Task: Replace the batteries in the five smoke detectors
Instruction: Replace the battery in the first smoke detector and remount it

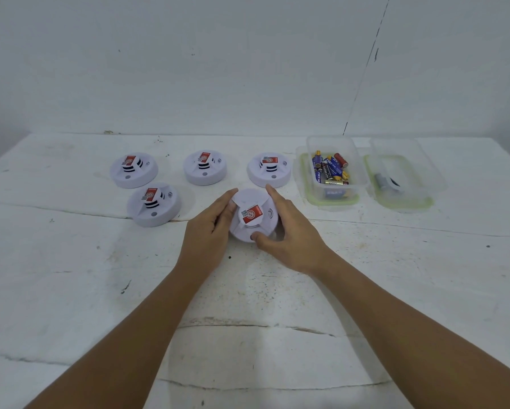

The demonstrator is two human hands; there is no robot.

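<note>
A white round smoke detector (pixel 252 215) with a red label lies on the table's middle. My left hand (pixel 209 228) grips its left side and my right hand (pixel 289 231) grips its right side, thumb at the front rim and index finger at the back. Several more white detectors sit behind: one at the far left (pixel 133 170), one in front of it (pixel 154 205), one at the back middle (pixel 205 168) and one at the back right (pixel 269 170). A clear plastic box (pixel 334 169) holds several mixed batteries.
A second clear plastic box (pixel 401 178) at the far right holds a grey item and a dark item. Each box stands on a green-rimmed lid. The white table (pixel 247 320) is cracked and meets a plain wall at the back.
</note>
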